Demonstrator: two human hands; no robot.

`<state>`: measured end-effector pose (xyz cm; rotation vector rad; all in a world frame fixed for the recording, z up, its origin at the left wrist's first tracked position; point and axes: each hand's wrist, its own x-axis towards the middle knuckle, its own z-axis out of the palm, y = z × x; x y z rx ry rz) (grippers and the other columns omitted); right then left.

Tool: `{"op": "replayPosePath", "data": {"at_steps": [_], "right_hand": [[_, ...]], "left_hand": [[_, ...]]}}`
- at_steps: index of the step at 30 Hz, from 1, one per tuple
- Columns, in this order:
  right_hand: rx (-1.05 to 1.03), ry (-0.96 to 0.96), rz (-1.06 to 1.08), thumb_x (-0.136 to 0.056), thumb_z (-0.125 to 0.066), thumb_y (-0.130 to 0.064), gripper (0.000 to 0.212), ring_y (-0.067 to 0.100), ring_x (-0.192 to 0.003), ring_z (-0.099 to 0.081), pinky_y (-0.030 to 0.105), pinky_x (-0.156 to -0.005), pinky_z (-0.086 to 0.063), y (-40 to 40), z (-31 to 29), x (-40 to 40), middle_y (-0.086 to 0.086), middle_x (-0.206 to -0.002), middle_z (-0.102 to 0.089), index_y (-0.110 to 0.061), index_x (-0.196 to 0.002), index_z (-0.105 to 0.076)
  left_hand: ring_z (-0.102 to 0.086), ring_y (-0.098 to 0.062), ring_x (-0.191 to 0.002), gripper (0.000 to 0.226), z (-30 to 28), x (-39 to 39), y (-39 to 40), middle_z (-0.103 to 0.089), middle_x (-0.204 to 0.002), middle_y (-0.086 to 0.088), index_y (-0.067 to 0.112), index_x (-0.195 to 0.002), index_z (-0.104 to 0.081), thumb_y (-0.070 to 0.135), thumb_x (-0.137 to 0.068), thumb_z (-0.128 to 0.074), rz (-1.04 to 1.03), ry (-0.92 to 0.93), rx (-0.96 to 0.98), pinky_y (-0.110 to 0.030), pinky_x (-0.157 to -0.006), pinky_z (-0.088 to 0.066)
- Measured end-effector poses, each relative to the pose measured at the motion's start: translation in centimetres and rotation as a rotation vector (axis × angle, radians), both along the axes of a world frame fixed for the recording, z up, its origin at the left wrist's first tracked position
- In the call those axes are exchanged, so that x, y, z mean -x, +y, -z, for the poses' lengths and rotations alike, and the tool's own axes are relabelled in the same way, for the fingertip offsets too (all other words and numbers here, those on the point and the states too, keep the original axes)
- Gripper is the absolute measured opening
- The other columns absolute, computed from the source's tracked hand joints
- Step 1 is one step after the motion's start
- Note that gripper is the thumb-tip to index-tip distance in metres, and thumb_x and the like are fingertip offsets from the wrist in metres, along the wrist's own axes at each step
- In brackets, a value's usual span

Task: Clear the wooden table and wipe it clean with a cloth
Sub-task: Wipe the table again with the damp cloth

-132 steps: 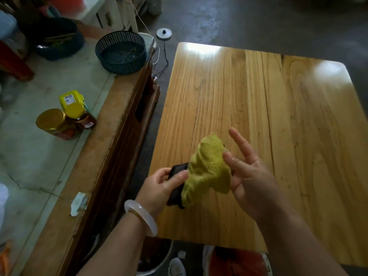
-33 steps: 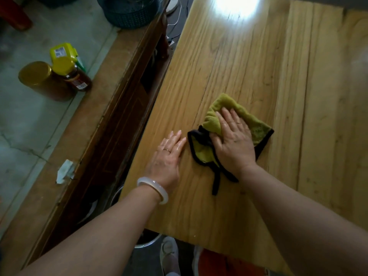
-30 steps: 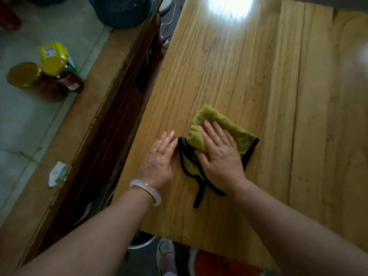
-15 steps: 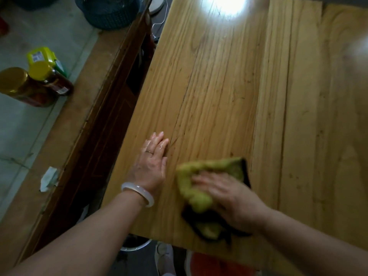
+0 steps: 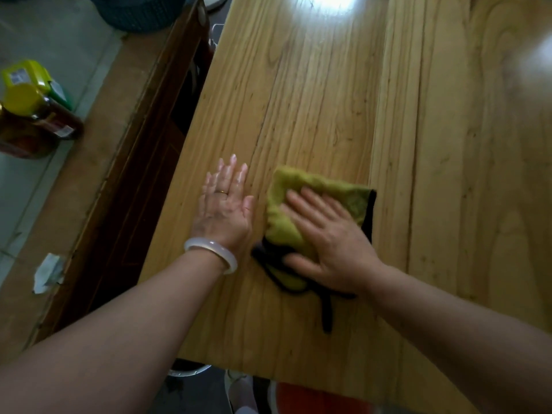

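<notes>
Far left of the hands, off the wooden surface (image 5: 313, 109): two jars (image 5: 35, 121) with yellow lids are sitting on the side counter (image 5: 98, 174) — labels too blurred to read, no brand legible. Left hand (image 5: 224, 207) is lying flat on the wood, fingers straight, holding nothing, just beside the cloth. Right hand (image 5: 325, 237) is pressing the green cloth (image 5: 301, 201) down with spread fingers. Clearing looks done — nothing else is lying on the visible wood. Wiping is underway; the far and right planks likely remain.
</notes>
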<state>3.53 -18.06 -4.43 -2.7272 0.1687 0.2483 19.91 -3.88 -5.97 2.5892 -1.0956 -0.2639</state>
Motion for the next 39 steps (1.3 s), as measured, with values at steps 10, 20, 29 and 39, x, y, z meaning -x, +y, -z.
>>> {"op": "replayPosePath", "data": {"at_steps": [10, 20, 29, 39], "right_hand": [[-0.067, 0.008, -0.338, -0.097, -0.04, -0.056, 0.066, 0.01, -0.151, 0.001, 0.043, -0.122, -0.01, -3.2, 0.5, 2.9, -0.011, -0.163, -0.009, -0.036, -0.155, -0.016], [0.116, -0.055, 0.083, -0.096, -0.022, -0.06, 0.066, 0.009, -0.15, 0.004, 0.038, -0.123, -0.002, -9.5, 1.5, -7.3, -0.008, -0.163, -0.009, -0.033, -0.155, -0.014], [0.184, -0.033, 0.424, -0.097, -0.025, -0.055, 0.065, 0.01, -0.15, 0.007, 0.036, -0.122, 0.005, -13.0, 2.7, -17.4, -0.008, -0.164, 0.0, -0.032, -0.156, -0.009], [-0.054, -0.121, -0.043, -0.096, -0.031, -0.048, 0.06, 0.003, -0.149, -0.001, 0.035, -0.123, -0.003, -7.9, 1.6, -12.8, -0.014, -0.16, -0.018, -0.032, -0.153, -0.024]], "left_hand": [[0.011, -0.014, -0.145, 0.06, 0.7, -2.2, -4.1, 0.009, -0.159, 0.002, 0.018, -0.151, -0.003, 0.036, -0.099, -0.027, -0.035, -0.058, -0.132, -0.033, -0.117, 0.01], [0.018, -0.017, -0.144, 0.065, 1.6, -1.6, -4.6, 0.018, -0.157, -0.003, 0.015, -0.15, 0.007, 0.042, -0.091, -0.003, -0.049, -0.12, -0.221, -0.038, -0.118, 0.007], [-0.009, -0.025, -0.146, 0.062, 2.1, -1.5, -4.7, -0.01, -0.157, -0.012, 0.006, -0.148, -0.019, 0.036, -0.094, -0.021, -0.038, -0.207, -0.217, -0.044, -0.114, -0.012], [-0.019, -0.027, -0.143, 0.062, 1.6, -1.4, -4.7, -0.022, -0.154, -0.014, 0.001, -0.145, -0.028, 0.032, -0.092, -0.025, -0.046, -0.152, -0.135, -0.046, -0.112, -0.02]]}}
